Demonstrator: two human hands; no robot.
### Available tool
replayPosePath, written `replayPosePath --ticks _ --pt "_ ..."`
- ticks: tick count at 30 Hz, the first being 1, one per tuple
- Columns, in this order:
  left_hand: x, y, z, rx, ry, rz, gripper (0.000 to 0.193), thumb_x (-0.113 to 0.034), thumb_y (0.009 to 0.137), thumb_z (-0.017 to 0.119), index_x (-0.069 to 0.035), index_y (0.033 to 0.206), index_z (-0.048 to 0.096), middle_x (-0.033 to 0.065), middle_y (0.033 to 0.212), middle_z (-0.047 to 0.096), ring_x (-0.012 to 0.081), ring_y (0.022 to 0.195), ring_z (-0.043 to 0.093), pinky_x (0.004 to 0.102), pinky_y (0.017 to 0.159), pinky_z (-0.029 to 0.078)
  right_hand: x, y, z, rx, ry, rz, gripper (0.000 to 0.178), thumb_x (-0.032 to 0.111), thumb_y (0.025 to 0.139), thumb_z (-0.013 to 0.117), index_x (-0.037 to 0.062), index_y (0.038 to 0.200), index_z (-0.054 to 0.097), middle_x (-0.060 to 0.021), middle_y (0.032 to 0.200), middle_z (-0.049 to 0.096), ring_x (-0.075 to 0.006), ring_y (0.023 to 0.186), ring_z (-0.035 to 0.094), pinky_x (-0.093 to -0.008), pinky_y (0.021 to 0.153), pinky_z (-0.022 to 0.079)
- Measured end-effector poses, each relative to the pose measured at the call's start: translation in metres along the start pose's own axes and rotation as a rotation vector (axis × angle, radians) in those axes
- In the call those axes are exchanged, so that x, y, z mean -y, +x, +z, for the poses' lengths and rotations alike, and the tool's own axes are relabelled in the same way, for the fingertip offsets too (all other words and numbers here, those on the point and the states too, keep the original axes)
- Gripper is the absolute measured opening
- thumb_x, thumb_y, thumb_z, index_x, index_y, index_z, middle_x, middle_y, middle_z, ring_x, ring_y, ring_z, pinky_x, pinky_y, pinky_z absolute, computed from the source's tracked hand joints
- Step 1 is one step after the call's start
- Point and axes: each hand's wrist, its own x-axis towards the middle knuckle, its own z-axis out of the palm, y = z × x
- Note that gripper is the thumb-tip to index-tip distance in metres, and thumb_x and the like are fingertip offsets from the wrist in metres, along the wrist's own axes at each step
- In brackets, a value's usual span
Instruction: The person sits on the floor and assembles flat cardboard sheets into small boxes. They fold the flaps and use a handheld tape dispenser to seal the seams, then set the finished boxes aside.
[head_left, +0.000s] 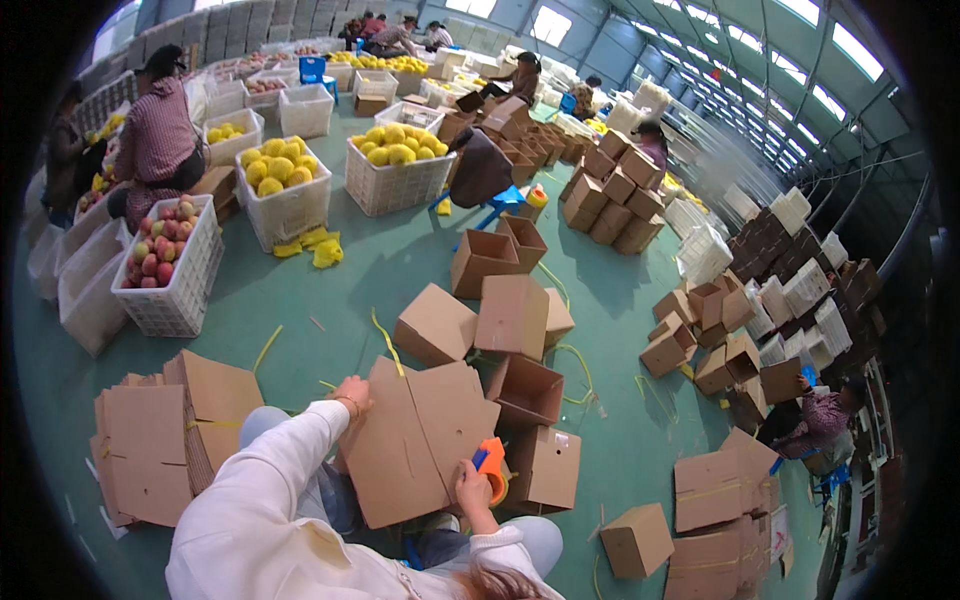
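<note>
A brown cardboard box (pixel 408 440) lies across my lap, its top closed along a seam. At its far left edge, my left hand (pixel 354 395) grips the cardboard; the fingertips are partly hidden. My right hand (pixel 474 488) is wrapped round an orange tape dispenser (pixel 494 468) with a blue part, held over the box's right side. Just beyond the box and to its right stand an open box (pixel 527 388) and another carton (pixel 548 468).
Flat cardboard stacks lie at left (pixel 145 455) and lower right (pixel 710 492). More cartons (pixel 512 312) stand ahead. Crates of yellow-wrapped fruit (pixel 398 185) and a crate of red fruit (pixel 172 300) stand farther off. Several people work around the hall. Yellow straps litter the green floor (pixel 330 325).
</note>
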Motion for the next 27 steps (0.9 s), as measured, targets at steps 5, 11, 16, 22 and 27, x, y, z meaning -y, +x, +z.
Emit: replayPosePath --ticks 5,11,16,22,27 --pt "-0.005 -0.023 -0.038 0.171 -0.113 0.026 0.069 -0.052 0.066 0.075 -0.006 0.116 0.062 0.0181 0.120 0.060 0.0320 0.113 0.056 0.0438 0.095 0.045 -0.005 -0.003 -0.006 0.010 0.043 0.046 0.021 0.017 0.083 0.058 0.0212 0.103 0.065 -0.0259 0.074 0.060 -0.0450 0.071 0.062 -0.0537 0.063 0.050" --pt "-0.039 -0.115 -0.163 0.399 -0.626 0.317 0.022 -0.020 0.074 0.073 -0.003 0.087 0.068 0.0053 0.074 0.066 0.0121 0.067 0.063 0.0290 0.056 0.049 0.001 0.005 -0.042 -0.176 0.358 0.025 0.013 0.012 0.081 0.062 0.0126 0.089 0.072 -0.0218 0.083 0.061 -0.0383 0.079 0.060 -0.0444 0.071 0.049" --pt "-0.080 -0.226 -0.249 0.082 -0.709 0.559 0.034 -0.013 0.073 0.068 -0.002 0.104 0.058 0.0051 0.069 0.061 0.0116 0.060 0.056 0.0283 0.052 0.043 0.087 0.010 -0.153 -0.260 0.546 -0.097 0.020 0.014 0.084 0.064 0.0123 0.102 0.072 -0.0237 0.093 0.059 -0.0365 0.087 0.062 -0.0394 0.076 0.050" --pt "-0.096 -0.251 -0.147 0.145 -0.739 0.588 0.082 -0.013 0.076 0.066 -0.008 0.146 0.024 0.0065 0.063 0.055 0.0133 0.053 0.054 0.0284 0.050 0.044 0.172 0.004 -0.204 -0.141 0.762 -0.105 0.046 0.036 0.083 0.070 0.0084 0.118 0.065 -0.0231 0.098 0.059 -0.0343 0.090 0.062 -0.0382 0.078 0.050" --pt "-0.119 -0.247 -0.118 0.235 -0.923 0.453 0.102 -0.031 0.078 0.077 -0.010 0.151 0.009 0.0041 0.065 0.052 0.0120 0.052 0.053 0.0282 0.045 0.048 0.158 0.000 -0.169 0.011 0.872 -0.027 0.065 0.041 0.073 0.077 0.0042 0.124 0.060 -0.0217 0.095 0.063 -0.0315 0.087 0.064 -0.0389 0.078 0.051"
